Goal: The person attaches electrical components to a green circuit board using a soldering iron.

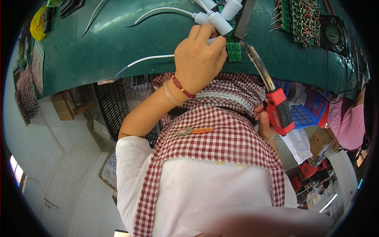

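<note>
My left hand (201, 51) is closed over a white plastic cylinder (212, 40) at the bench's near edge; most of it is hidden by the fingers. A white cable (150, 60) with a bluish end runs out leftward from under that hand. In my right hand (263, 123) is a soldering iron (279, 106) with a red and black handle. Its metal tip points up and left, close to the end of a green circuit board strip (234, 52); contact cannot be made out. More white cylinders (219, 23) with cables lie just beyond my left hand.
A dark bar (244, 17) lies beside the circuit boards. Wired green boards (302, 19) and a black square device (333, 33) stand at the right. A yellow item (38, 23) and black-handled tool (71, 7) lie far left. Another person's pink sleeve (347, 122) shows at right.
</note>
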`<move>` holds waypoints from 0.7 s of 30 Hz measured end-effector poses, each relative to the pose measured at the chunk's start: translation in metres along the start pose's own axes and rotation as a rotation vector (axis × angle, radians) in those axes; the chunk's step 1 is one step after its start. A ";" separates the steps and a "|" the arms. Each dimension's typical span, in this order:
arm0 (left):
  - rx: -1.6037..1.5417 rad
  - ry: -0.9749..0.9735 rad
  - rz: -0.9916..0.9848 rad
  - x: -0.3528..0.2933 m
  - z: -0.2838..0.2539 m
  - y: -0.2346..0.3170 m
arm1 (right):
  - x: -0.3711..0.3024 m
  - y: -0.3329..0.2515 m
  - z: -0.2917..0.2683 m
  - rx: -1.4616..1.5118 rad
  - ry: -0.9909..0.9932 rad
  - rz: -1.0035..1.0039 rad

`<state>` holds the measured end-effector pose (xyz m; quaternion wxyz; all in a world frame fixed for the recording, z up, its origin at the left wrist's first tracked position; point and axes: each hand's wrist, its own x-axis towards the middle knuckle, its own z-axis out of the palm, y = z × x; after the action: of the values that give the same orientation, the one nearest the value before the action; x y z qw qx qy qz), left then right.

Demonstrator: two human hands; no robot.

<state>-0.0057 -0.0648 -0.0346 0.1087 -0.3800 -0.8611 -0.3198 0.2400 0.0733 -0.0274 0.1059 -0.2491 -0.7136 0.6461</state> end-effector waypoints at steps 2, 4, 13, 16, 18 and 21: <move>0.006 -0.001 0.003 0.000 0.000 0.000 | 0.001 -0.001 0.001 0.001 0.004 0.000; 0.012 0.006 0.017 0.000 0.000 -0.001 | 0.001 -0.002 0.002 0.000 0.007 0.001; 0.061 -0.011 0.128 -0.001 -0.023 -0.011 | 0.003 0.001 -0.002 0.007 -0.011 -0.024; 0.251 0.101 0.026 0.028 -0.044 -0.057 | -0.001 0.003 -0.004 0.002 0.057 -0.008; 0.494 0.222 -0.027 0.058 -0.060 -0.115 | 0.004 -0.002 -0.002 0.030 0.057 -0.050; 0.499 0.172 -0.056 0.096 -0.068 -0.179 | 0.010 -0.003 -0.002 0.046 0.052 -0.111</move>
<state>-0.2050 -0.1422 -0.0249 0.2630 -0.2888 -0.9111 -0.1314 0.2317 0.0794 -0.0258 0.1655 -0.2235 -0.7084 0.6487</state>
